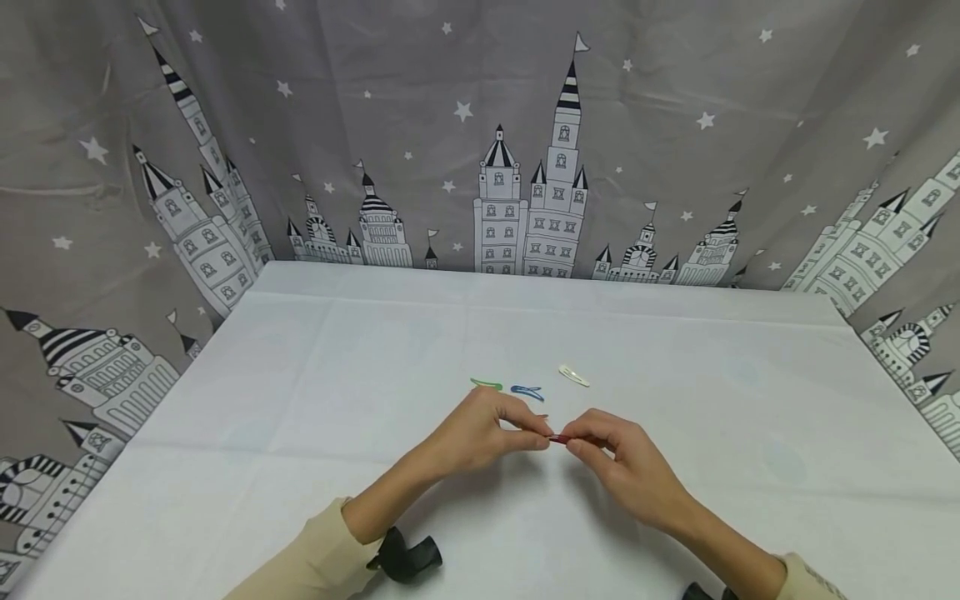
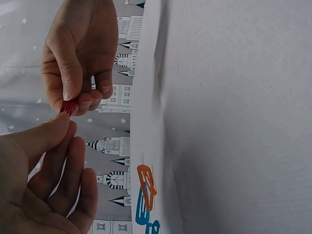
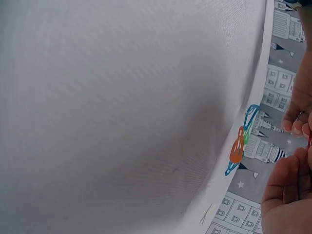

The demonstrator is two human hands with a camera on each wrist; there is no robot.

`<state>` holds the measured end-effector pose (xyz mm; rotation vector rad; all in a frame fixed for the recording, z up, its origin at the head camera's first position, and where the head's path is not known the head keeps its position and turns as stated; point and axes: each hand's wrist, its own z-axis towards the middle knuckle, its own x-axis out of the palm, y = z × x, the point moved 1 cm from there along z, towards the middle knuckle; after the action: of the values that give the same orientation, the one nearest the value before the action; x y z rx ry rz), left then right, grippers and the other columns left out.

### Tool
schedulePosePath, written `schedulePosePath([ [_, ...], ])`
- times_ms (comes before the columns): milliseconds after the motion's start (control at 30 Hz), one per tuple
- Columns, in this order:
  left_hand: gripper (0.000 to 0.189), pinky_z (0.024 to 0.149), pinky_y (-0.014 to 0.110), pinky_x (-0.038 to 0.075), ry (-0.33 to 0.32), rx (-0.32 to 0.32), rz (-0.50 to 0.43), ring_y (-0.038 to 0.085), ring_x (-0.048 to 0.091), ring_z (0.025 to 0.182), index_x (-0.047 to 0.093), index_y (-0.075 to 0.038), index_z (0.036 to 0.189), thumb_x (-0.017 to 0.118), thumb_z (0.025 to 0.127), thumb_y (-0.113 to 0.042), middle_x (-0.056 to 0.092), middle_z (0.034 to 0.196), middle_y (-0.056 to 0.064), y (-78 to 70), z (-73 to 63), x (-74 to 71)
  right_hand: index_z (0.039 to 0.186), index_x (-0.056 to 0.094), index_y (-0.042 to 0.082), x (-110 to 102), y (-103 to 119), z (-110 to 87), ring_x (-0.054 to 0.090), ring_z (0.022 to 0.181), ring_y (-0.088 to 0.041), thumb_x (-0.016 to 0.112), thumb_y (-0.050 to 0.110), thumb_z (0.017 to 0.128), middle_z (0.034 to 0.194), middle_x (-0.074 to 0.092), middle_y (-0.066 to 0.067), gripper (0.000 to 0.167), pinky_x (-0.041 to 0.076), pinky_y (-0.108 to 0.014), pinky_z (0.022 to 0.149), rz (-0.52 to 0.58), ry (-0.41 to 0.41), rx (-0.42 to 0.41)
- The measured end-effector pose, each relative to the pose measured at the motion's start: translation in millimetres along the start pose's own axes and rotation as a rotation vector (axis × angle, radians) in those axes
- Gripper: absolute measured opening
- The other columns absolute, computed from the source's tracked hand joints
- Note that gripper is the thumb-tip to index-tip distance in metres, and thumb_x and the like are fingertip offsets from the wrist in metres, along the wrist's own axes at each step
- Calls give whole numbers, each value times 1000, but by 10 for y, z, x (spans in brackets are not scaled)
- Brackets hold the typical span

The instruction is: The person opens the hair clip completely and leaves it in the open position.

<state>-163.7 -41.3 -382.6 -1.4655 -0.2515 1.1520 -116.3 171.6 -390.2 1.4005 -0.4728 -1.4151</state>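
Note:
A small dark-red hair clip (image 1: 558, 438) is held up between both hands over the white table. My left hand (image 1: 480, 429) pinches one end with thumb and forefinger, while my right hand (image 1: 626, 462) pinches the other. In the left wrist view, the red clip (image 2: 68, 107) shows as a narrow strip between the fingertips, mostly covered by them. Just beyond the left hand lie a green hair clip (image 1: 486, 384) and a blue hair clip (image 1: 527, 392). An orange hair clip (image 2: 146, 186) overlaps a blue one in the left wrist view; the left hand largely hides it from the head.
A cream hair clip (image 1: 573, 376) lies farther back, right of the blue one. The white-covered table (image 1: 360, 350) meets a grey curtain (image 1: 420, 150) printed with castles and stars at its back and sides. A black wrist mount (image 1: 405, 557) sticks out beside the left sleeve.

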Motion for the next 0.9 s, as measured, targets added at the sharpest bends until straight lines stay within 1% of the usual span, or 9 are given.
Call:
schedulePosePath([
  [100,9,89,28,50,18,-3,-9,16,67,106,81,-10,92,78,84,-9,74,91,-7,-8,-6,-3,99,74,10,6,0,-9,62,87,-15,62,-1,94,95,70,-1,17,50,-29,77,-8,8,-8],
  [200,9,92,27,48,30,10,-15,23,65,111,81,-10,92,78,84,-8,74,91,-7,-4,-14,-2,98,74,11,12,0,-16,62,87,-14,62,-1,94,95,70,0,18,50,-29,77,-17,10,-25],
  [433,10,94,27,48,37,51,-13,25,64,112,80,-9,93,79,83,-7,74,92,-4,-3,-24,-4,97,74,12,14,12,-13,62,86,-14,63,-1,94,94,70,1,18,49,-28,77,-24,9,-53],
  [667,9,93,27,48,39,86,-3,24,64,112,81,-9,91,79,82,-6,74,90,-6,10,-46,-17,96,75,12,16,25,-22,62,86,-14,64,-1,93,93,71,1,17,50,-28,76,-9,33,-67],
  [800,9,94,27,47,30,79,-1,25,64,113,80,-10,91,78,84,-7,74,91,-6,4,-60,-6,96,75,12,20,14,-30,62,85,-15,64,0,93,93,71,0,16,50,-28,76,-2,29,-54],
  [900,7,94,28,47,32,49,6,24,63,115,80,-11,92,77,86,-9,73,92,-9,15,-69,20,97,75,11,21,-2,-39,62,86,-15,63,1,94,94,70,1,16,49,-28,77,-9,31,-24],
])
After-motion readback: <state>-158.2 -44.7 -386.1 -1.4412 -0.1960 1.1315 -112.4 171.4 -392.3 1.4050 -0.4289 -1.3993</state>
